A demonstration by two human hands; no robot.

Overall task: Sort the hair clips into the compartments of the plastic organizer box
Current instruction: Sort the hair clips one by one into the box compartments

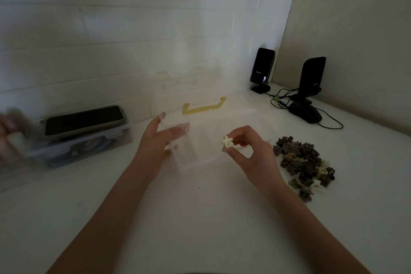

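A clear plastic organizer box (189, 160) with a yellow handle (203, 108) stands open on the white table, its lid raised toward the wall. My left hand (159, 140) holds the box's left side, fingers over its rim. My right hand (246, 148) pinches a small cream flower-shaped hair clip (227, 141) between thumb and fingertips, just above the box's right part. A pile of brown, grey and cream hair clips (302, 160) lies on the table to the right of that hand.
At the left stands another clear container (82, 147) with a dark phone (85, 119) lying on top. Two black speakers (262, 69) (311, 78) with cables stand in the back right corner. A tiled wall runs close behind the box.
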